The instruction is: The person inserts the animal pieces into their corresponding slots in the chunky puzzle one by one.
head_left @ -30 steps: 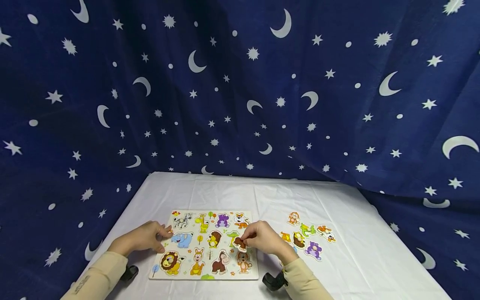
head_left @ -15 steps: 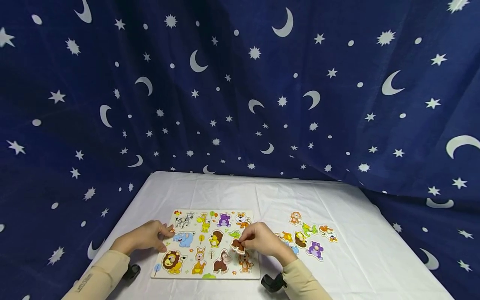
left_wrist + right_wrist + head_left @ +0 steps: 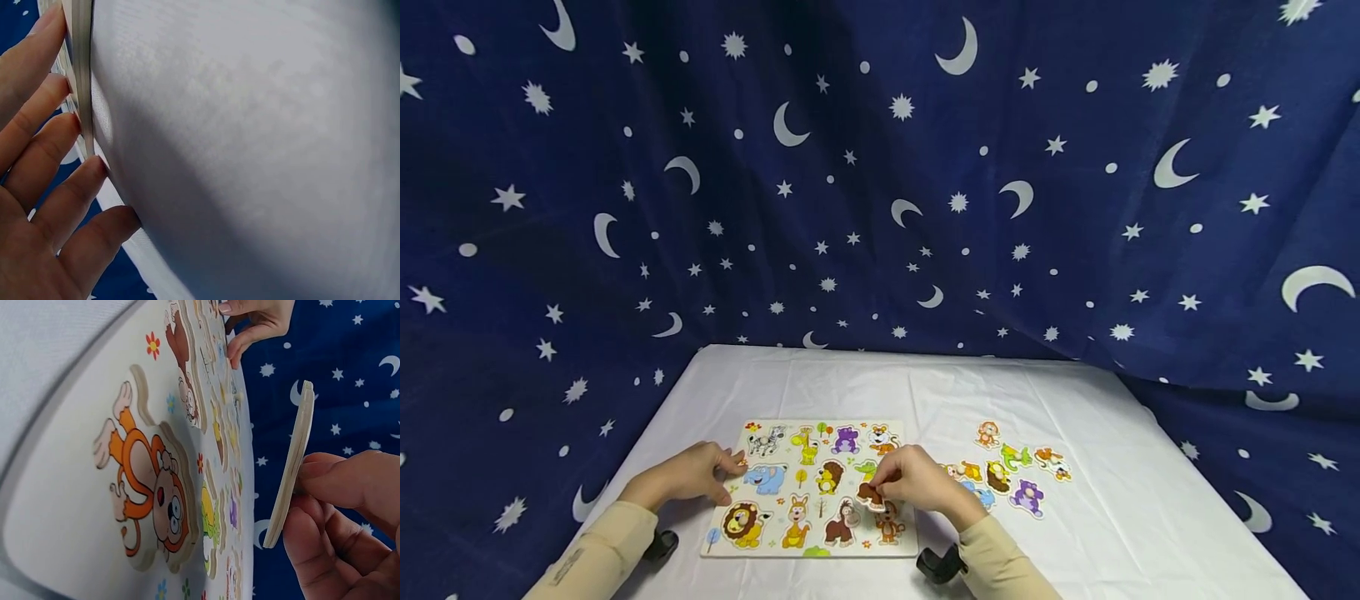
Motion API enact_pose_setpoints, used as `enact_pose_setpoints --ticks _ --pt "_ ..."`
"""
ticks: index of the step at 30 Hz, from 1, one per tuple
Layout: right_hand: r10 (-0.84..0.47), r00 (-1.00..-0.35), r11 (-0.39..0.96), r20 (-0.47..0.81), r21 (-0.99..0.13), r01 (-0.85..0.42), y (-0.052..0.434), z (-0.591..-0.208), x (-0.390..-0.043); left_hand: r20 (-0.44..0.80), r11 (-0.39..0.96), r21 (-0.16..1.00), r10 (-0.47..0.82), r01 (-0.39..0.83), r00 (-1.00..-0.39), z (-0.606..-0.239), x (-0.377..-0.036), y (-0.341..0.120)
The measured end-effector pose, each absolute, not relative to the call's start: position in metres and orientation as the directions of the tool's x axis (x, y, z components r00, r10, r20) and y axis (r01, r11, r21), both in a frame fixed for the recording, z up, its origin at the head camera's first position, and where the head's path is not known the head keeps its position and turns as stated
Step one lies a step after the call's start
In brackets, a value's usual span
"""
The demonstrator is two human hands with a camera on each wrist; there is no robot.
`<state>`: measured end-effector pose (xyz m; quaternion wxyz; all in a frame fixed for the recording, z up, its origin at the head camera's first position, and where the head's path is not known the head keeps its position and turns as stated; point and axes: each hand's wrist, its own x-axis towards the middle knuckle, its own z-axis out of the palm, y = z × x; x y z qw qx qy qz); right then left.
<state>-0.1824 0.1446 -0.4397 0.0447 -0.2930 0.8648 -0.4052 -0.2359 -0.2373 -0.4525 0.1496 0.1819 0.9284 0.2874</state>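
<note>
My right hand (image 3: 921, 482) pinches a brown horse puzzle piece (image 3: 870, 497) between thumb and fingers. The piece is tilted over the right part of the puzzle board (image 3: 782, 500), above the monkey recess (image 3: 889, 527) and beside the horse recess (image 3: 841, 525). Edge-on in the right wrist view, the wooden piece (image 3: 290, 469) stands apart from the board surface. At the board's left edge rests my left hand (image 3: 696, 473), fingers spread; its fingertips (image 3: 94, 165) line the board's side in the left wrist view.
Right of the board lie several loose animal pieces, among them a monkey (image 3: 988, 433), a crocodile (image 3: 1015, 457), a hedgehog (image 3: 997, 477) and a purple hippo (image 3: 1027, 498). A white cloth (image 3: 820, 383) covers the table. Behind it hangs a blue curtain (image 3: 880, 192) with moons and stars.
My right hand has carried the horse piece left and slightly toward me, from beside the crocodile recess toward the horse recess. The left hand keeps its place on the board's edge.
</note>
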Motion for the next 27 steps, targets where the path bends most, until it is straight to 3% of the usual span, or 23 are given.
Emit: enact_pose_setpoints --ticks 15,27 --pt "-0.632 -0.761 0.514 0.144 -0.657 -0.552 0.120 -0.438 -0.189 -0.181 0.773 0.592 0.404 0.229 -0.897 -0.452 -0.234 -0.245" --pt "-0.627 -0.771 0.510 0.110 -0.690 -0.514 0.113 -0.439 -0.181 -0.179 0.773 0.582 0.424 0.252 -0.888 -0.451 -0.235 -0.237"
